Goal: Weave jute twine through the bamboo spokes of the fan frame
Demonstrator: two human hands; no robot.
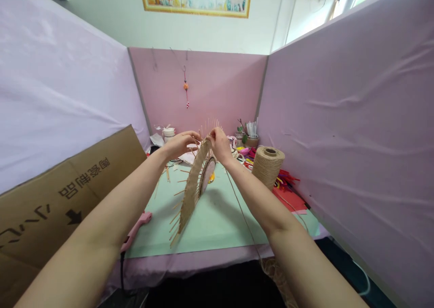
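A round twine weaving (193,186) with thin wooden sticks poking out around its rim stands tilted on edge above the table. A pale disc (207,175) forms its middle. My left hand (185,144) is at its upper left edge, fingers bent around the sticks there. At the top edge, my right hand (219,144) pinches the twine (241,208) against the weaving; its fingertips are partly hidden. From that hand the strand runs down past the table's front edge to a loose heap of twine (276,274) near my lap.
A large twine spool (268,165) stands at the right, beside red sheets (290,198) and coloured cords. At the left are a cardboard box (68,199) and a pink corded tool (137,229). Jars and white sticks (251,129) line the back. Pink-draped panels enclose the green-topped table (224,229).
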